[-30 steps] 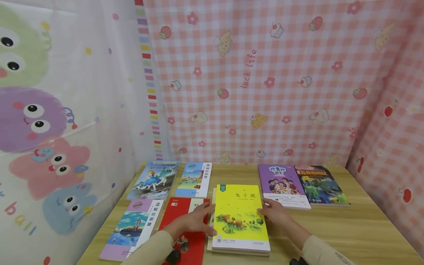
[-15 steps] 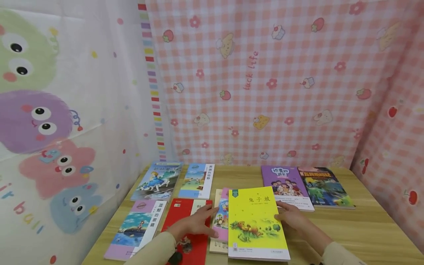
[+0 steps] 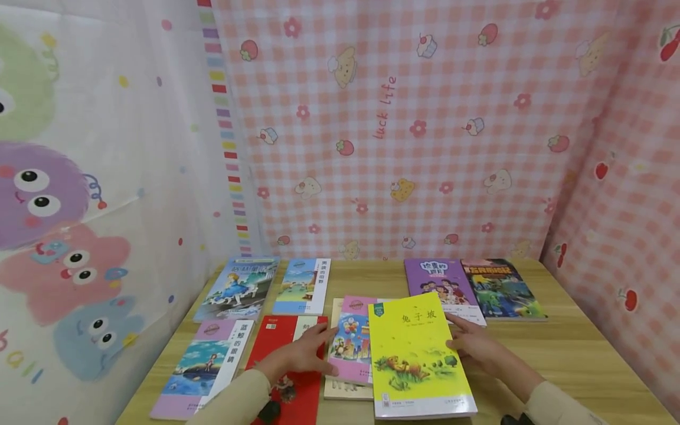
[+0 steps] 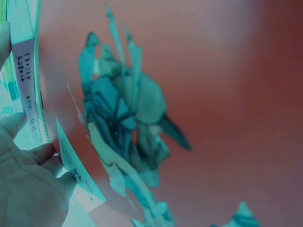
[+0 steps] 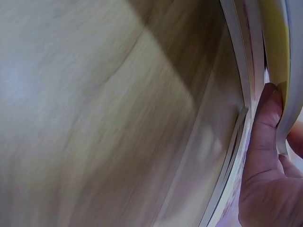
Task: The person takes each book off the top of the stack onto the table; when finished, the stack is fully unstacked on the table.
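Observation:
My right hand [image 3: 480,348] pinches the right edge of a yellow children's book [image 3: 419,354], thumb on the cover. In the right wrist view the fingers bend round the edge of this yellow book [image 5: 277,42]. The book is raised and slightly turned, overlapping a pink-bordered book [image 3: 352,339] that lies on a cream book [image 3: 340,391]. My left hand [image 3: 300,357] reaches over a red book [image 3: 265,339], its spread fingers at the left side of the pink-bordered book. In the left wrist view, those fingers touch the edges of the stacked books [image 4: 28,90].
Back left lie a blue-dress girl book [image 3: 239,289] and a blue book [image 3: 303,286]; a whale-blue picture book [image 3: 199,366] lies in front. A purple book [image 3: 438,283] and a dark green book [image 3: 502,289] sit back right. Patterned curtains [image 3: 382,130] enclose the wooden table [image 3: 574,366].
My right hand has lifted the yellow book off the stack and moved it right, uncovering the pink-bordered book. The left hand stays at the stack's left side.

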### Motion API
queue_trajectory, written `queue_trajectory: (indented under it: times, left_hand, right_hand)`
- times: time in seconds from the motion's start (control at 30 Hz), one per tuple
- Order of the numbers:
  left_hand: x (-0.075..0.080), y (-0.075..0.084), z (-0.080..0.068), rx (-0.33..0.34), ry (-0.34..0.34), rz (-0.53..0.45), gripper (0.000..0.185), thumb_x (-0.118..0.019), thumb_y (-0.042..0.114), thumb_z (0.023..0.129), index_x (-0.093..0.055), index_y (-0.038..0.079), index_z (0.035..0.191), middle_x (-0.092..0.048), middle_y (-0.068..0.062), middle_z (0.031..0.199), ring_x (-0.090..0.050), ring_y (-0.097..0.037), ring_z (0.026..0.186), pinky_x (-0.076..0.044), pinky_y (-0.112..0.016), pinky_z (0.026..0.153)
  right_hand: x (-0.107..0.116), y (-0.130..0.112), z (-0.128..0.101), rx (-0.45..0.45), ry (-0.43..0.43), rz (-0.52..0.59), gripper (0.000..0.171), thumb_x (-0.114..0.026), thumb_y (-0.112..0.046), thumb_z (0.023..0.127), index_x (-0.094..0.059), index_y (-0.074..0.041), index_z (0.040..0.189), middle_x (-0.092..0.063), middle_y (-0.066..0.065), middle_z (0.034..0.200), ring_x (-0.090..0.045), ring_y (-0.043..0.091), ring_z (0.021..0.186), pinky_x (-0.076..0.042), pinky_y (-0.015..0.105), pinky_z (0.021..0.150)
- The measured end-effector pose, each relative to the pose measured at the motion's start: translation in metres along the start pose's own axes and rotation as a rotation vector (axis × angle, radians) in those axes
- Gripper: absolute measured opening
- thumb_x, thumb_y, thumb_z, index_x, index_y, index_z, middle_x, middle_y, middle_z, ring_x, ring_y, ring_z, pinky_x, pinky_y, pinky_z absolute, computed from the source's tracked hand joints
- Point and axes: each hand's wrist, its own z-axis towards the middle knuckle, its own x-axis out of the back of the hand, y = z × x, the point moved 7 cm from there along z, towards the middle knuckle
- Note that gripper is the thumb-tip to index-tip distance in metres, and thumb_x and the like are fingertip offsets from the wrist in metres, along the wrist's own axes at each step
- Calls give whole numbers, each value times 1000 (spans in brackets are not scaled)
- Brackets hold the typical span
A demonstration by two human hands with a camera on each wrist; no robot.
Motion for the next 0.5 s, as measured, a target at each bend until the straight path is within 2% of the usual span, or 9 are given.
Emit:
queue_trajectory:
  times: [0.2, 0.27, 0.5]
  left_hand:
    - [-1, -2, 0, 15, 1, 2, 91, -82, 37, 81, -34, 17, 155, -21, -16, 159, -21, -40, 142, -30, -62, 109]
    - [-1, -4, 0, 23, 2, 6, 91, -82, 38, 81, -35, 18, 155, -22, -16, 158, -22, -40, 141, -31, -61, 109]
    - [-1, -4, 1, 9, 4, 0, 91, -81, 39, 81, -34, 17, 156, -21, -16, 159, -21, -40, 142, -31, -62, 109]
  right_hand:
    - [15, 1, -12, 48, -106, 21, 80, -53, 0, 97, -1, 1, 157, -63, 23, 123, -70, 34, 94, -58, 47, 79]
    - [21, 4, -16, 51, -121, 27, 81, -53, 0, 97, 1, 1, 157, -61, 22, 126, -69, 33, 96, -57, 46, 80]
    - [54, 19, -37, 4, -145, 27, 86, -54, -2, 98, 11, 4, 154, -65, 15, 118, -67, 32, 101, -55, 46, 84]
